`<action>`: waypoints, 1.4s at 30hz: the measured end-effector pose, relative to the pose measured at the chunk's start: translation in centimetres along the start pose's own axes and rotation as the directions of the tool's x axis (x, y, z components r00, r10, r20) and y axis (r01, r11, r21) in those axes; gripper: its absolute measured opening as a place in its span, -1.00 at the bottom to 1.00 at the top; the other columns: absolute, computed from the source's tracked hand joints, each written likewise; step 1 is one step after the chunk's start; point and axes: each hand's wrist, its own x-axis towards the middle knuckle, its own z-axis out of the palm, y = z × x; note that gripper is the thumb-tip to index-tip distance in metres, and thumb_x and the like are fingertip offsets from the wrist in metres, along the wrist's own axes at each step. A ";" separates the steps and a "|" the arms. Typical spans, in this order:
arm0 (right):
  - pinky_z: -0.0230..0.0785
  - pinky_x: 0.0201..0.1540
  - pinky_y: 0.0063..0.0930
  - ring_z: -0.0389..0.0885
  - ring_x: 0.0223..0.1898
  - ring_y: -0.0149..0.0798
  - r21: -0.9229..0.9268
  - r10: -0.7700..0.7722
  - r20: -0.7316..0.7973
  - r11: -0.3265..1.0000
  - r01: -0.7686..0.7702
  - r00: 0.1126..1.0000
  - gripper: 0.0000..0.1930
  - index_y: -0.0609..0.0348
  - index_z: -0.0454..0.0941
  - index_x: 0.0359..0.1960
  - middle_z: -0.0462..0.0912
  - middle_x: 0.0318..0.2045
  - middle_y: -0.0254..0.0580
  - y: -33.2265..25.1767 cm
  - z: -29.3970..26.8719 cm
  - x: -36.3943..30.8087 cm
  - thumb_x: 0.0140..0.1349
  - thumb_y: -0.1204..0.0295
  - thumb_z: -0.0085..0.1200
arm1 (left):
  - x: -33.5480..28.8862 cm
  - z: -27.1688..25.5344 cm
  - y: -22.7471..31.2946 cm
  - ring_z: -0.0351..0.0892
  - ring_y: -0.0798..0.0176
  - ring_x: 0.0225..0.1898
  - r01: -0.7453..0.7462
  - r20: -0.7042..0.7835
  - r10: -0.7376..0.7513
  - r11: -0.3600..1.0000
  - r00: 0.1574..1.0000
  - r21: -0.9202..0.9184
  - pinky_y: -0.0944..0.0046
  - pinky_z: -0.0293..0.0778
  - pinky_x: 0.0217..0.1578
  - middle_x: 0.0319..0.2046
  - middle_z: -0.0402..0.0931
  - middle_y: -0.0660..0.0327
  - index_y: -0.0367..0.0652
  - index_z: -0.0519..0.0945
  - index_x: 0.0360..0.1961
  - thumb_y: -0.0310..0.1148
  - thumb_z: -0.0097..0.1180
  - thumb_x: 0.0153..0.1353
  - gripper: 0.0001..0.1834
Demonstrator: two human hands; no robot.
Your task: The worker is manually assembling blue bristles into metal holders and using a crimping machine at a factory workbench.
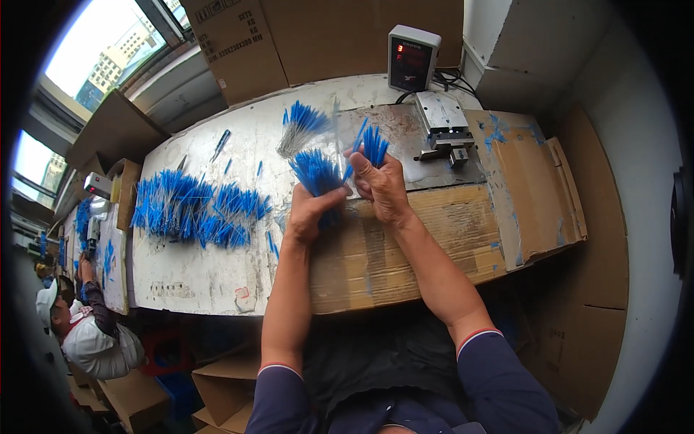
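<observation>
My left hand is closed round a thick bundle of thin blue-tipped brushes, tips pointing up and away. Close beside it, my right hand grips a smaller bunch of similar blue brushes, with one or two sticking out to the left between the hands. Beyond the left hand lies a fanned pile of these brushes, blue at the far end and pale, wire-like at the near end. A large heap of them spreads over the left of the white worktable.
Right of my hands stands a small metal fixture, with a display box and cables behind it. Flattened cardboard covers the table's right end. A pen-like tool lies at the far left. A co-worker sits farther left.
</observation>
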 end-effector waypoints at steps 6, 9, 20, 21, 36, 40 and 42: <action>0.46 -0.28 -0.59 0.60 -0.35 -0.49 -0.279 0.064 0.068 0.959 -0.042 0.996 -0.79 0.25 0.70 -0.15 0.69 -0.37 -0.34 -0.4 -0.5 0.0 0.20 0.52 0.42 | -0.3 1.0 0.9 0.64 0.39 -0.37 -0.031 0.000 0.031 0.999 1.000 -0.027 0.36 0.56 -0.30 -0.28 0.70 0.26 -0.26 0.67 0.09 -0.54 0.40 0.14 -0.56; 0.51 -0.17 -0.52 0.63 -0.29 -0.44 -0.311 0.064 0.074 0.950 -0.038 0.995 -0.81 0.25 0.71 -0.17 0.71 -0.34 -0.33 0.4 -0.8 0.3 0.19 0.53 0.41 | -0.3 1.2 0.7 0.65 0.40 -0.36 -0.066 -0.028 0.066 0.998 0.997 0.012 0.35 0.56 -0.30 -0.29 0.70 0.28 -0.26 0.68 0.09 -0.56 0.38 0.14 -0.57; 0.52 -0.16 -0.53 0.66 -0.27 -0.45 -0.247 0.121 0.050 0.963 -0.105 0.991 -0.84 0.25 0.72 -0.18 0.74 -0.28 -0.32 0.4 -1.0 0.5 0.22 0.51 0.37 | -0.3 0.8 0.2 0.70 0.33 -0.34 -0.066 -0.038 0.068 0.996 0.997 0.053 0.32 0.60 -0.29 -0.29 0.72 0.21 -0.27 0.70 -0.01 -0.47 0.40 0.18 -0.67; 0.52 -0.17 -0.54 0.65 -0.27 -0.45 -0.250 0.159 0.001 0.956 -0.154 0.987 -0.83 0.26 0.72 -0.17 0.74 -0.28 -0.32 0.2 -0.9 0.5 0.22 0.51 0.36 | -0.2 0.9 0.1 0.70 0.32 -0.34 -0.079 -0.035 0.078 0.996 0.996 -0.030 0.32 0.61 -0.29 -0.27 0.72 0.19 -0.27 0.70 -0.03 -0.43 0.43 0.19 -0.67; 0.28 -0.45 -0.67 0.48 -0.48 -0.59 -0.104 0.084 -0.002 0.991 -0.084 0.996 -0.84 0.11 0.67 -0.22 0.66 -0.38 -0.44 0.8 0.1 -0.3 0.22 0.41 0.39 | -0.3 0.7 0.4 0.64 0.35 -0.46 -0.003 -0.056 -0.001 0.998 0.998 -0.070 0.35 0.53 -0.43 -0.39 0.68 0.18 -0.26 0.66 -0.12 -0.38 0.42 0.22 -0.73; 0.28 -0.44 -0.67 0.47 -0.47 -0.60 -0.143 0.042 0.034 0.989 -0.037 0.999 -0.85 0.13 0.67 -0.23 0.71 -0.34 -0.39 1.2 0.2 -0.1 0.24 0.41 0.39 | -0.4 0.6 0.3 0.64 0.35 -0.45 -0.014 -0.097 0.010 0.999 0.995 -0.038 0.36 0.53 -0.43 -0.41 0.67 0.19 -0.26 0.66 -0.12 -0.39 0.41 0.22 -0.73; 0.51 -0.30 -0.55 0.71 -0.26 -0.44 -0.120 0.033 0.055 0.992 -0.027 0.998 -0.82 0.29 0.70 -0.11 0.78 -0.26 -0.22 1.3 -0.1 -0.1 0.28 0.51 0.32 | -0.4 0.6 0.1 0.67 0.33 -0.41 -0.029 -0.101 0.022 0.997 0.995 -0.068 0.35 0.56 -0.38 -0.39 0.69 0.16 -0.27 0.66 -0.12 -0.40 0.40 0.21 -0.74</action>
